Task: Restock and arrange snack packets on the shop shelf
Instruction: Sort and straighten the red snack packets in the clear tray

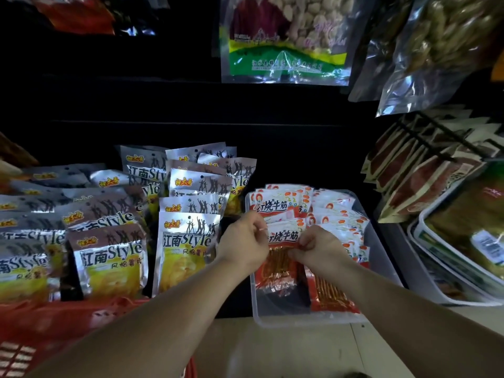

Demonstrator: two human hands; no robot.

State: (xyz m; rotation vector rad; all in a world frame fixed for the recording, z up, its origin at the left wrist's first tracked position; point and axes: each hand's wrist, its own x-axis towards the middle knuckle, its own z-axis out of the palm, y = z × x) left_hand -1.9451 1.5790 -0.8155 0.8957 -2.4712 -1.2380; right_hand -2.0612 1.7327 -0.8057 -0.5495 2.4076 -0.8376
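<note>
Far left, low in the view, sits a red plastic basket. Behind it, silver chip packets printed with "Style" stand in overlapping rows on the dark shelf. Their yellow lower halves face the front.

The left hand has its fingers curled in. Its thumb and fingertips pinch the upper left edge of a red-and-white snack packet. The right hand is curled the same way and pinches the packet's upper right edge. The packet hangs upright between the two hands. Its white printed header is at the top, and its clear window shows thin reddish sticks below. It is held over the front left part of a clear plastic tub that rests on the shelf just right of the chip packets.

Inside the tub, more packets of the same kind stand in packed, overlapping rows along the back and right side. Another one lies flat on the tub's floor at the front right, partly under the right forearm.

Above the tub hangs a clear bag with a green and yellow band. To the right of the tub, brown-and-cream packets lean in a row under a black wire rack. Beyond them are white trays holding wrapped goods.
</note>
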